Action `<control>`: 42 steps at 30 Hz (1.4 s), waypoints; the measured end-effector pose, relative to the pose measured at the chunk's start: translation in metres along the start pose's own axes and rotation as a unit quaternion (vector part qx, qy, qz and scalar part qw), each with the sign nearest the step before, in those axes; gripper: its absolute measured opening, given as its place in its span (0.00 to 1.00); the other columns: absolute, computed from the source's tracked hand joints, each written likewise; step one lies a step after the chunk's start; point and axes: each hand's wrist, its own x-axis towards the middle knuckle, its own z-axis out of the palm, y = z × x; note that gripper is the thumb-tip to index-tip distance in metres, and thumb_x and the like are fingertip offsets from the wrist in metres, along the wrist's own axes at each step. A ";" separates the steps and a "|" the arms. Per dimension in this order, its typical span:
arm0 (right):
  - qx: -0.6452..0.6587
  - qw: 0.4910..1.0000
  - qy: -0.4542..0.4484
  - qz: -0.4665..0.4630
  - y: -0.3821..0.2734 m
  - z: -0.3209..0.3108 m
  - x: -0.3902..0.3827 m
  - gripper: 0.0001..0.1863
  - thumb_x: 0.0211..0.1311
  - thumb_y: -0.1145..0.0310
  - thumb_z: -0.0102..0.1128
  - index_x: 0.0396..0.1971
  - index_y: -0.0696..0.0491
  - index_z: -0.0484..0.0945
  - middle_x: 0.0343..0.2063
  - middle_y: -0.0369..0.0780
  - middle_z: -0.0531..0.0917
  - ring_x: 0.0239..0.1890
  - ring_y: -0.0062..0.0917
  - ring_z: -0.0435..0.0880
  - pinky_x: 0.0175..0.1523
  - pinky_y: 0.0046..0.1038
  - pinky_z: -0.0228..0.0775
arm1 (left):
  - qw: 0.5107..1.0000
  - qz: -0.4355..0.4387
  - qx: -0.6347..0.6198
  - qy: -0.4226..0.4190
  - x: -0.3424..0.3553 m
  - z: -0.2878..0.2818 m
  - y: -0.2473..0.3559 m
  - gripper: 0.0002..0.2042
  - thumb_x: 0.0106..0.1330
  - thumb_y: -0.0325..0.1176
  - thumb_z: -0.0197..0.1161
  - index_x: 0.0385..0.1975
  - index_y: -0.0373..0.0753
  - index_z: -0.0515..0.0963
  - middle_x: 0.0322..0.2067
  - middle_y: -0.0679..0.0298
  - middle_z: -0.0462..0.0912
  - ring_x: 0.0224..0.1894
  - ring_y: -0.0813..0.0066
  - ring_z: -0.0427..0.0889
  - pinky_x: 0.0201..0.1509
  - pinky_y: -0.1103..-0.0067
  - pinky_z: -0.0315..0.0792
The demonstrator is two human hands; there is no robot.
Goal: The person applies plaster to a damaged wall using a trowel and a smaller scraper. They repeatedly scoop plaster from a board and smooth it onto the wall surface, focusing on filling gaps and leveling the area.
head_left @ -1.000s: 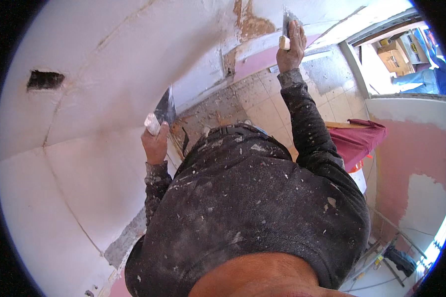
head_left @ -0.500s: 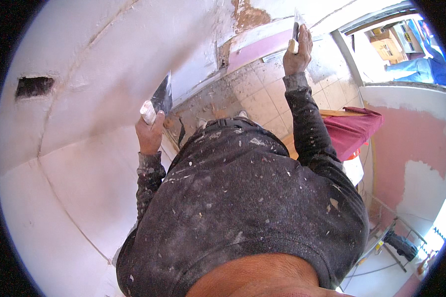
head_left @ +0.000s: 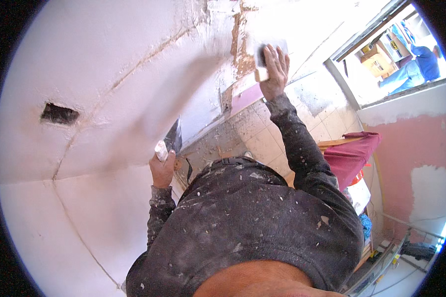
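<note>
My right hand (head_left: pixel 275 74) reaches up against the bright wall (head_left: pixel 302 29). It grips a putty knife (head_left: pixel 261 74) with a pale handle, its fingers stretched over the wide blade, which lies close to the wall; whether it touches is hard to tell. Bare brown patches (head_left: pixel 245 62) of wall show just left of that blade. Lower and to the left, my left hand (head_left: pixel 162 172) is closed around the white, caked handle of a wide taping knife (head_left: pixel 173 136). Its dark blade points up, near the wall's lower part. Both dark sleeves are splashed with plaster.
A rectangular hole (head_left: pixel 59 114) is cut in the left wall. Tiled floor (head_left: pixel 260 121) runs along the wall's foot. On the right stand a maroon cloth (head_left: pixel 352 156) over wood, and a metal frame (head_left: pixel 401 247). Beyond an opening are cardboard boxes (head_left: pixel 376 62) and a person in blue (head_left: pixel 421 64).
My right hand has moved left along the wall, and its putty knife has turned from edge-on to flatter. The whole view has shifted; my left hand keeps its grip on the taping knife.
</note>
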 end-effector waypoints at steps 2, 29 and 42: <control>0.061 0.996 0.055 -0.041 -0.019 0.010 0.041 0.30 0.53 0.65 0.68 0.59 0.44 0.72 0.59 0.37 0.75 0.68 0.39 0.62 0.73 0.48 0.36 | 1.000 -0.014 0.020 -0.014 0.002 -0.002 0.008 0.12 0.61 0.33 0.62 0.35 0.27 0.78 0.26 0.64 0.82 0.30 0.79 0.76 0.36 0.76 0.72; 0.100 0.944 -0.314 -0.015 0.000 -0.183 -0.109 0.29 0.58 0.81 0.56 0.59 0.44 0.70 0.56 0.41 0.74 0.60 0.33 0.70 0.68 0.43 0.56 | 0.843 -0.099 -0.398 -0.347 0.066 0.134 0.090 0.20 0.71 0.39 0.50 0.55 0.33 0.67 0.48 0.56 0.76 0.48 0.62 0.78 0.53 0.68 0.75; 0.523 0.548 0.324 0.567 0.023 -0.244 -0.180 0.21 0.65 0.55 0.58 0.51 0.52 0.72 0.46 0.37 0.80 0.50 0.28 0.79 0.57 0.33 0.72 | 0.666 -0.253 -0.470 -0.521 0.000 0.366 0.135 0.22 0.70 0.51 0.53 0.54 0.41 0.69 0.50 0.61 0.76 0.55 0.66 0.73 0.60 0.67 0.66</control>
